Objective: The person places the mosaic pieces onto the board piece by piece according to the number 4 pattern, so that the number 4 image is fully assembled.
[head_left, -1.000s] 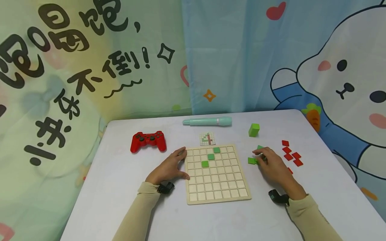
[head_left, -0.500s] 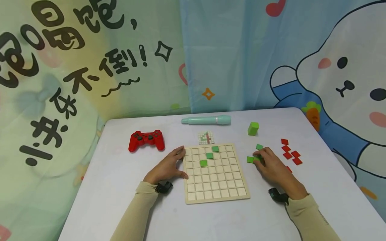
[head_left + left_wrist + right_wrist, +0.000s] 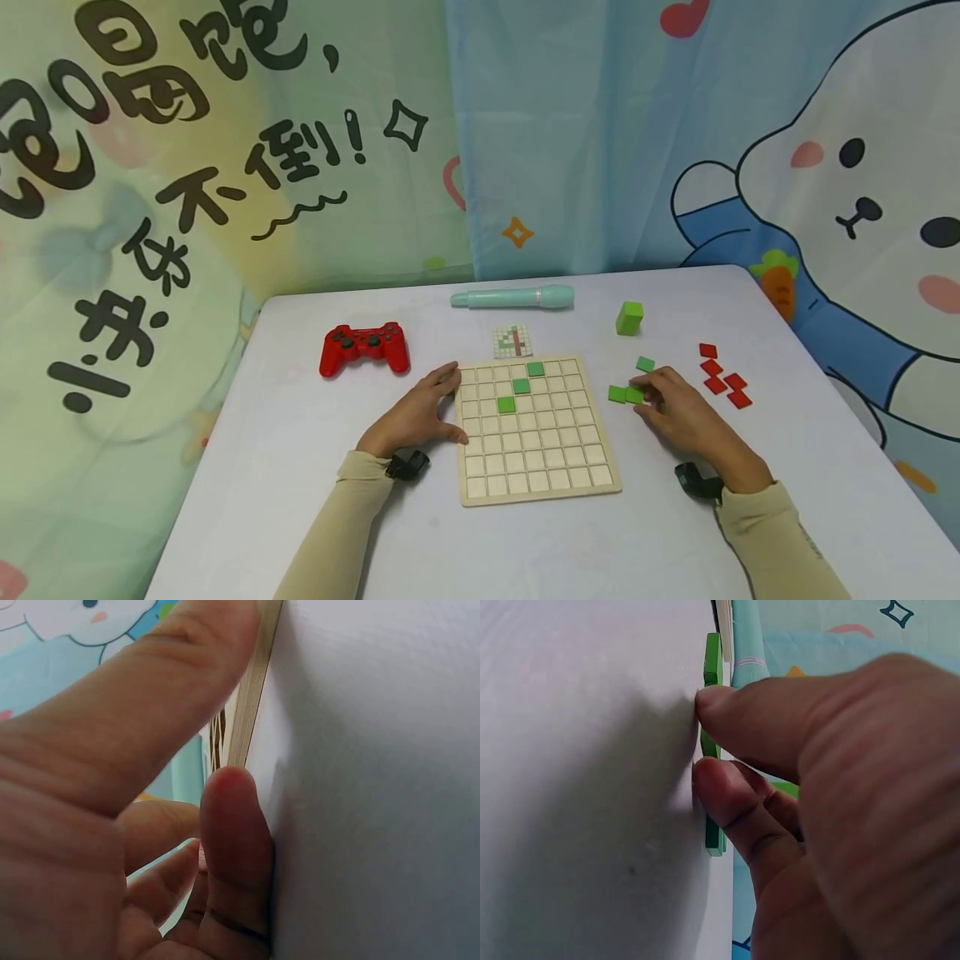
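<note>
A square wooden grid board (image 3: 536,431) lies before you on the white table (image 3: 300,467). Your left hand (image 3: 417,414) rests at its left edge, your right hand (image 3: 675,411) right of it. Behind it lies a small pattern card (image 3: 513,342); behind-left, a red game controller (image 3: 365,347).

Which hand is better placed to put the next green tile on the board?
Probably the right hand: its fingertips already pinch a green tile on the table beside the board. The left hand rests against the board's left edge.

Playroom: cartoon curtains (image 3: 675,133), toy-strewn table (image 3: 300,433)
</note>
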Action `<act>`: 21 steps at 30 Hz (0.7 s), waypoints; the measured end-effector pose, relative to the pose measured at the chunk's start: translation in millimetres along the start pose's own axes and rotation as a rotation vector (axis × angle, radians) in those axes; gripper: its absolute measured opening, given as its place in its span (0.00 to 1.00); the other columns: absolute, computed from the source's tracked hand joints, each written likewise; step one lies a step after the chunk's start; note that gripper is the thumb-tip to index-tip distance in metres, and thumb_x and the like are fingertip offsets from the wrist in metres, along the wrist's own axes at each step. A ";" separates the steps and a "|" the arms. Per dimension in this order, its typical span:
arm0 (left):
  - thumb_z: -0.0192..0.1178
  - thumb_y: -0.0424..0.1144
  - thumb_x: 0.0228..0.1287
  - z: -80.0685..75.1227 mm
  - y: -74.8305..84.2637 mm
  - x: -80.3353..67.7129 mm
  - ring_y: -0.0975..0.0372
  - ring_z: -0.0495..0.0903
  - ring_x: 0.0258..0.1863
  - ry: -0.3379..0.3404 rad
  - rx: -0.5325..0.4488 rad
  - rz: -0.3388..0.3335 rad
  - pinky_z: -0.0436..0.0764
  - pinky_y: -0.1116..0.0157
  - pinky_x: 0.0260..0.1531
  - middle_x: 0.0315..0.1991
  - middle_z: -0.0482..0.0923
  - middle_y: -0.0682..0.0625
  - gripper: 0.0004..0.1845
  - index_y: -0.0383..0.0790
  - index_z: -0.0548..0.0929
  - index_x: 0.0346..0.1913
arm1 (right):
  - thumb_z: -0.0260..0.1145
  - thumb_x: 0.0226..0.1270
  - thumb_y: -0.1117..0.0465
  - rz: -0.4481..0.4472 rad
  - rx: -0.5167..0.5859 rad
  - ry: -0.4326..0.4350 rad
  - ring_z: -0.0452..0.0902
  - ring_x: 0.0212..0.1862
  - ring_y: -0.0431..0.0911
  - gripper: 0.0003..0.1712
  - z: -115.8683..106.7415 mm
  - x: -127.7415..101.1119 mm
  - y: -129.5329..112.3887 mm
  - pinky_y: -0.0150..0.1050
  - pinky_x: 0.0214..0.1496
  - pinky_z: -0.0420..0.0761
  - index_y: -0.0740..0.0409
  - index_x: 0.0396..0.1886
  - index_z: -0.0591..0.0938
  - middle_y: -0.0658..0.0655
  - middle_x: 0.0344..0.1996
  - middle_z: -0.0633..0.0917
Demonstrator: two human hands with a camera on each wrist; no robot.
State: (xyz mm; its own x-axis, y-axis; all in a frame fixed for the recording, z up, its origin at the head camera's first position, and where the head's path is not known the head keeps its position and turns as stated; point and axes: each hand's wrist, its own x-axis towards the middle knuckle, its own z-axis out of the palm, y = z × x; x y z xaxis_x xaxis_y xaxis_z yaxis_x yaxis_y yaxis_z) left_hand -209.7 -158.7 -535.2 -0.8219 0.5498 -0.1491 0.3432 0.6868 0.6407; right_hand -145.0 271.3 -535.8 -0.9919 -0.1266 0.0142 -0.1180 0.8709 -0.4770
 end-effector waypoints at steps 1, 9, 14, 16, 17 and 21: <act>0.85 0.49 0.51 -0.3 0.3 0.1 0.47 0.56 0.86 -0.002 0.000 -0.002 0.67 0.49 0.82 0.88 0.51 0.44 0.61 0.36 0.60 0.84 | 0.73 0.71 0.65 0.003 0.003 0.003 0.78 0.49 0.51 0.25 0.0 0.1 0.6 0.50 0.54 0.86 0.65 0.65 0.80 0.63 0.51 0.79; 0.85 0.48 0.51 -1.7 1.6 -1.4 0.47 0.55 0.87 -0.007 0.006 -0.001 0.66 0.50 0.82 0.88 0.51 0.44 0.61 0.36 0.60 0.84 | 0.73 0.71 0.67 -0.007 0.011 0.030 0.79 0.46 0.50 0.19 0.3 0.7 0.7 0.48 0.51 0.86 0.66 0.58 0.83 0.63 0.49 0.80; 0.85 0.49 0.51 -0.6 0.3 -1.4 0.47 0.55 0.87 0.000 -0.001 -0.003 0.66 0.49 0.82 0.88 0.51 0.45 0.61 0.37 0.60 0.84 | 0.73 0.71 0.67 -0.008 0.009 0.032 0.79 0.46 0.50 0.17 0.4 0.9 -0.5 0.50 0.51 0.86 0.65 0.57 0.83 0.63 0.48 0.80; 0.85 0.49 0.52 -0.2 -0.2 -1.2 0.47 0.55 0.87 -0.006 -0.002 -0.007 0.66 0.49 0.82 0.88 0.50 0.45 0.62 0.37 0.59 0.84 | 0.73 0.71 0.67 -0.004 0.007 0.026 0.79 0.46 0.51 0.18 0.6 0.8 -0.4 0.51 0.51 0.87 0.65 0.57 0.83 0.63 0.48 0.81; 0.85 0.49 0.52 0.0 -0.3 -1.1 0.47 0.55 0.87 -0.008 0.001 -0.007 0.67 0.49 0.82 0.88 0.50 0.45 0.61 0.37 0.59 0.84 | 0.73 0.71 0.67 0.000 0.007 0.023 0.79 0.46 0.51 0.18 0.7 0.8 -0.3 0.51 0.52 0.87 0.65 0.58 0.83 0.63 0.49 0.81; 0.84 0.49 0.52 -0.8 0.3 -0.1 0.46 0.56 0.86 -0.009 0.005 -0.004 0.67 0.49 0.82 0.88 0.51 0.44 0.61 0.37 0.60 0.84 | 0.73 0.72 0.65 0.016 0.010 0.018 0.79 0.47 0.51 0.20 -1.4 1.0 -1.0 0.50 0.52 0.88 0.64 0.60 0.83 0.62 0.49 0.81</act>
State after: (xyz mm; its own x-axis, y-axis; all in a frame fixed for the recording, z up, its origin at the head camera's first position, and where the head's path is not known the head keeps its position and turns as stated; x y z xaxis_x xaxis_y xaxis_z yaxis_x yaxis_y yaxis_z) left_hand -209.9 -158.9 -534.3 -0.8190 0.5512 -0.1591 0.3418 0.6915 0.6364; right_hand -145.9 271.0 -534.0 -0.9943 -0.1044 0.0223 -0.1021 0.8681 -0.4857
